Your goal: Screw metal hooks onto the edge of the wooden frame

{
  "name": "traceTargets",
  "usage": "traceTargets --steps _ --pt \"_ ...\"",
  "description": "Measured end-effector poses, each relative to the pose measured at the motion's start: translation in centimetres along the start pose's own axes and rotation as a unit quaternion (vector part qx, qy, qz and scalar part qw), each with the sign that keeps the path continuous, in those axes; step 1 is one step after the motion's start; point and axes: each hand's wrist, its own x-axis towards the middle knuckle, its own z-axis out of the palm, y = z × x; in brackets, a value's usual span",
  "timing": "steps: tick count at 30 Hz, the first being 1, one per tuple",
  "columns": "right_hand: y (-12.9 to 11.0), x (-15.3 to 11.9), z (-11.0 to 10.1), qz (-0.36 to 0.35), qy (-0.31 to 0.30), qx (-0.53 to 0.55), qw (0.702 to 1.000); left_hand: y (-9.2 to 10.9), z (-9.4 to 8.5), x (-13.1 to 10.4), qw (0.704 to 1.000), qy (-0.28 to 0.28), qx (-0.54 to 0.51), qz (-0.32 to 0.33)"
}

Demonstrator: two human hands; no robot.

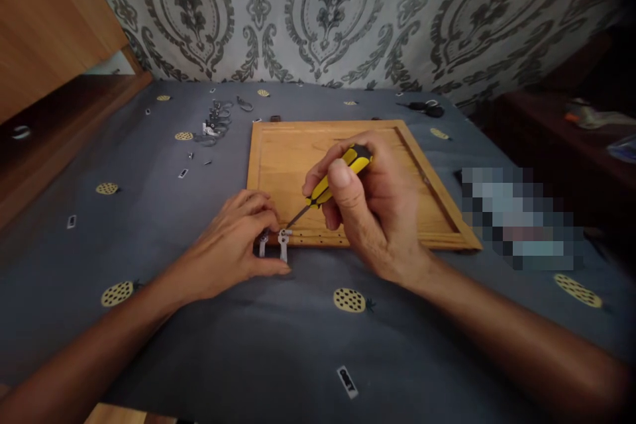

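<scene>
At the wooden panel, near left, metal hooks are straddled by the left hand, its grip unclear; a screwdriver is clasped by the right hand.

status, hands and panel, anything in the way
Right hand gripping screwdriver, tip at right one of two brackets. Left hand at both. Panel flat on cloth. Loose metal parts off left, not blocking.
</scene>
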Motion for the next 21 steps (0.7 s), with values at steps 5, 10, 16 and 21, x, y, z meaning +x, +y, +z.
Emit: traceTargets --steps 5,10,16,21 --pt "0.17 -0.09 0.15 0.006 -0.006 -0.002 1.0 0.07 0.01 0.01 1.0 -0.002 0.001 -0.007" --pt "0.31 -0.15 0.23 0.007 -0.018 -0.002 1.0 -0.18 0.15 -0.04 1.0 0.005 -0.005 0.005" --pt "0.27 -0.01 0.22 0.003 -0.023 -0.001 1.0 -0.19 0.13 -0.01 1.0 0.006 -0.003 0.001" --pt "-0.14 -0.06 0.03 0.004 -0.061 -0.006 0.998 0.09 -0.01 0.08 1.0 -0.001 -0.003 -0.01"
